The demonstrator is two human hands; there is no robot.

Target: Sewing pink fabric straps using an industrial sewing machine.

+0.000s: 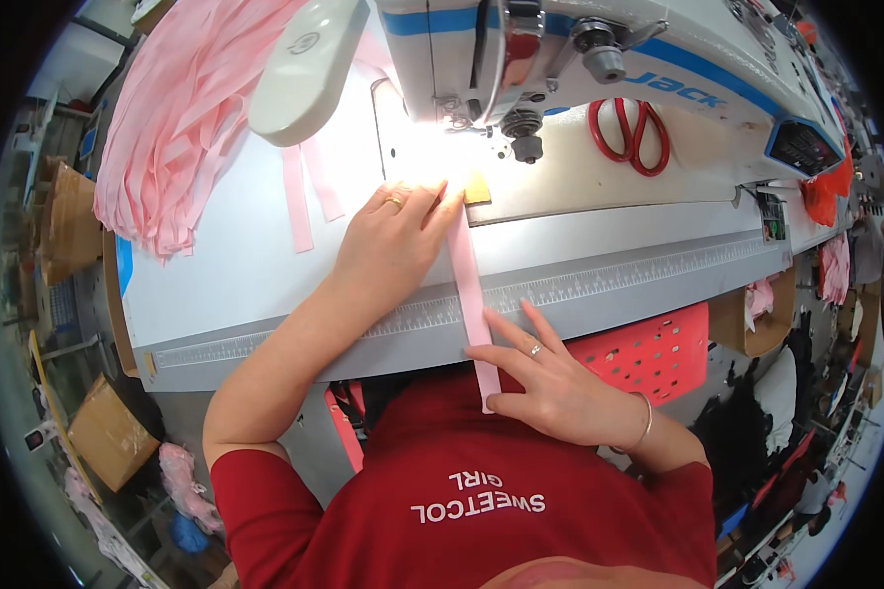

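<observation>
A narrow pink fabric strip (469,285) runs from the lit needle area of a white sewing machine (580,44) toward me, and its near end hangs over the table edge. My left hand (398,231) presses the strip's far part with fingers close together, just in front of the presser foot; the fingertips are partly lost in glare. Lower down, my right hand (550,378) has its thumb and a finger on the strip near its loose end, other fingers spread over the table edge. Beside the left fingertips sits a small yellow block (477,185).
A large heap of pink strips (187,128) covers the table's far left, with two ends trailing toward my left hand. Red-handled scissors (629,137) lie under the machine arm. A ruler (599,283) lines the front edge, and a red perforated basket (648,353) stands below it.
</observation>
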